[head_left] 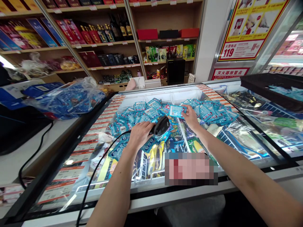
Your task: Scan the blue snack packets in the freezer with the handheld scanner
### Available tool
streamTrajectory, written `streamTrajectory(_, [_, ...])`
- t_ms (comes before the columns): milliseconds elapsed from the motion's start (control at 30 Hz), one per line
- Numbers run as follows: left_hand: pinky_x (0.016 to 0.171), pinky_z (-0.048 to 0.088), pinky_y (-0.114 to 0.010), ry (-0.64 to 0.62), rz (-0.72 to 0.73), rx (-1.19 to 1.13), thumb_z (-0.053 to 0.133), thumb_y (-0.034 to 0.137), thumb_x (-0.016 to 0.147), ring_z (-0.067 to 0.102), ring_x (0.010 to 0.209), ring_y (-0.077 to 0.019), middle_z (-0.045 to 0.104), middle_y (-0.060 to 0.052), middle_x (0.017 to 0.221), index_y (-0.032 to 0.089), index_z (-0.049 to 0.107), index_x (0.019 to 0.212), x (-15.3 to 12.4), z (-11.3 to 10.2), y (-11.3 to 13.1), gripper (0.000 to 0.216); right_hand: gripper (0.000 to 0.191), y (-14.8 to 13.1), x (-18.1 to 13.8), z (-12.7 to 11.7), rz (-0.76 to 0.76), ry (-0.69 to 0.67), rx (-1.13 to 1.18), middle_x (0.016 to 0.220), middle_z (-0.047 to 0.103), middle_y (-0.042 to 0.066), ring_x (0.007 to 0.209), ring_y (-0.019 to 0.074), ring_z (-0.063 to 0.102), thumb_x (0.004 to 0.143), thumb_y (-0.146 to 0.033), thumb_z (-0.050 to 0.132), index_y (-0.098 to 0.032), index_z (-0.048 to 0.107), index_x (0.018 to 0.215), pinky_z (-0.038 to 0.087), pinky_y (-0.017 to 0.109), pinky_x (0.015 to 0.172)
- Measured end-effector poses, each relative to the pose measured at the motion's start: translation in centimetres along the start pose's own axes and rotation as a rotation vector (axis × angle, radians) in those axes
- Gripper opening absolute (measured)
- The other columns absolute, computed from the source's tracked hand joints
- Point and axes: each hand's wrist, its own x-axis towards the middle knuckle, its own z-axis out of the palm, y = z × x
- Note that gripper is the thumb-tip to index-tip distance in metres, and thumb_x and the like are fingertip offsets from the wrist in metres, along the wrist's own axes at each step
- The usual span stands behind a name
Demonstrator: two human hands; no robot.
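My left hand [139,134] is closed around a black handheld barcode scanner [162,125], whose black cable [94,176] trails back toward me. The scanner's head faces a light-blue packet [175,111] that my right hand [191,116] pinches by its right edge and holds up above the pile. Both hands reach into an open chest freezer [151,189]. Under them lies a heap of several similar blue packets [142,115], and more blue packets [208,112] are piled to the right.
Wire dividers [182,135] split the freezer, with yellow and green wrapped items lower down. A clear bag of blue packets [68,99] rests on the counter at left. A dark tray [270,86] sits on the right glass lid. Stocked wooden shelves [106,44] stand behind.
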Motion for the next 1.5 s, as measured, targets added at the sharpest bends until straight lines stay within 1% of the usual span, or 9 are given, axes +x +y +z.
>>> streamTrajectory(467, [0.079,0.043,-0.038,-0.011,-0.005,0.003,0.061,0.028,0.077,0.058,0.102,-0.0268,0.063,-0.010,0.105,0.022,0.051,0.117,0.0,-0.1,0.1,0.042,0.039,0.2,0.1,0.0,0.003,-0.005,-0.033,0.094,0.064,0.003,0.077,0.0179,0.062,0.080,-0.027,0.049,-0.024,0.048,0.119,0.051,0.034,0.073])
streamTrajectory(933, [0.080,0.044,-0.039,-0.019,-0.006,-0.034,0.062,0.025,0.076,0.058,0.101,-0.0265,0.063,-0.009,0.104,0.022,0.052,0.117,0.0,-0.2,0.2,0.042,0.041,-0.2,0.0,-0.1,0.011,-0.008,-0.067,0.094,0.064,0.004,0.080,0.0199,0.061,0.081,-0.029,0.048,-0.024,0.048,0.122,0.051,0.035,0.073])
streamTrajectory(1067, [0.080,0.044,-0.038,-0.022,-0.003,-0.037,0.062,0.026,0.076,0.058,0.101,-0.0270,0.063,-0.009,0.104,0.022,0.052,0.116,0.0,-0.2,0.2,0.041,0.042,-0.2,0.0,0.0,0.008,-0.014,-0.049,0.093,0.063,0.004,0.077,0.0186,0.061,0.080,-0.029,0.047,-0.023,0.047,0.122,0.050,0.034,0.072])
streamTrajectory(1167, [0.080,0.044,-0.039,-0.016,-0.001,-0.038,0.061,0.025,0.077,0.058,0.101,-0.0268,0.063,-0.009,0.105,0.022,0.051,0.117,0.0,-0.2,0.2,0.042,0.042,-0.5,-0.1,-0.1,0.010,-0.015,-0.065,0.089,0.062,0.003,0.073,0.0175,0.059,0.080,-0.028,0.047,-0.023,0.047,0.122,0.050,0.033,0.071])
streamTrajectory(1300, [0.081,0.043,-0.038,-0.010,-0.010,-0.019,0.060,0.026,0.077,0.057,0.101,-0.0264,0.063,-0.009,0.105,0.022,0.051,0.117,-0.1,-0.1,0.0,0.041,0.047,-1.2,-0.4,-0.4,-0.003,0.021,-0.168,0.080,0.059,0.001,0.067,0.0178,0.057,0.080,-0.026,0.045,-0.023,0.045,0.127,0.049,0.035,0.071])
streamTrajectory(1333, [0.080,0.043,-0.038,-0.009,-0.016,-0.010,0.060,0.028,0.078,0.057,0.101,-0.0264,0.063,-0.009,0.105,0.022,0.051,0.117,-0.1,-0.1,0.0,0.041,0.046,-1.4,-0.4,-0.5,-0.022,0.033,-0.199,0.083,0.060,0.002,0.070,0.0185,0.057,0.081,-0.025,0.044,-0.023,0.046,0.127,0.049,0.036,0.074])
streamTrajectory(1400, [0.079,0.043,-0.038,-0.002,-0.035,0.004,0.059,0.031,0.079,0.058,0.099,-0.0263,0.063,-0.009,0.103,0.022,0.051,0.116,-0.2,0.0,-0.2,0.039,0.042,-1.4,-0.4,-0.6,-0.078,0.057,-0.263,0.096,0.062,0.006,0.085,0.0207,0.058,0.081,-0.022,0.042,-0.022,0.052,0.122,0.046,0.038,0.084])
streamTrajectory(1467, [0.078,0.042,-0.037,0.010,-0.060,0.015,0.056,0.033,0.081,0.058,0.097,-0.0260,0.063,-0.009,0.099,0.022,0.052,0.115,-0.2,0.0,-0.4,0.036,0.038,-1.3,-0.4,-0.5,-0.127,0.086,-0.333,0.110,0.059,0.008,0.104,0.0224,0.054,0.081,-0.020,0.040,-0.021,0.058,0.115,0.041,0.040,0.094])
streamTrajectory(1500, [0.078,0.042,-0.037,0.016,-0.072,0.021,0.055,0.034,0.082,0.058,0.096,-0.0259,0.063,-0.009,0.098,0.022,0.053,0.115,-0.3,0.0,-0.4,0.035,0.037,-1.2,-0.4,-0.4,-0.136,0.100,-0.373,0.116,0.057,0.009,0.110,0.0225,0.050,0.081,-0.019,0.040,-0.020,0.060,0.112,0.039,0.039,0.097])
